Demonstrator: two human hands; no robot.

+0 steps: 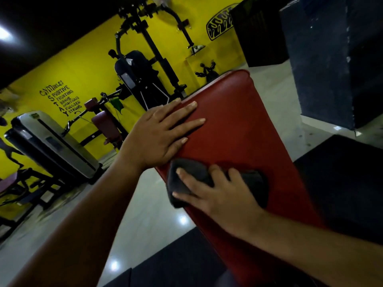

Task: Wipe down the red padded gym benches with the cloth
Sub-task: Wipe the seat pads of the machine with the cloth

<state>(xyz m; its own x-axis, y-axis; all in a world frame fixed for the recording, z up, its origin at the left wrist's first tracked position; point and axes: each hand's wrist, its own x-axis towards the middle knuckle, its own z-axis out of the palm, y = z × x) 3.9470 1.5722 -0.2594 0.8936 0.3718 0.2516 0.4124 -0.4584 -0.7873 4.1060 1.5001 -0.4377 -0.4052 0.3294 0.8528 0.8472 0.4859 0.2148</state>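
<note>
A long red padded bench (244,125) runs from the bottom middle of the view up toward the far wall. My left hand (159,133) lies flat on the bench's left edge, fingers spread, holding nothing. A dark grey cloth (192,179) lies bunched on the pad just below it. My right hand (219,193) presses down on the cloth, fingers spread over it, and covers its middle part.
A multi-station weight machine (143,65) stands against the yellow wall. Another maroon padded machine (103,121) and a grey unit (51,141) stand to the left. A dark pillar (335,59) rises at right. Black floor mats (342,179) flank the bench on the glossy tiles.
</note>
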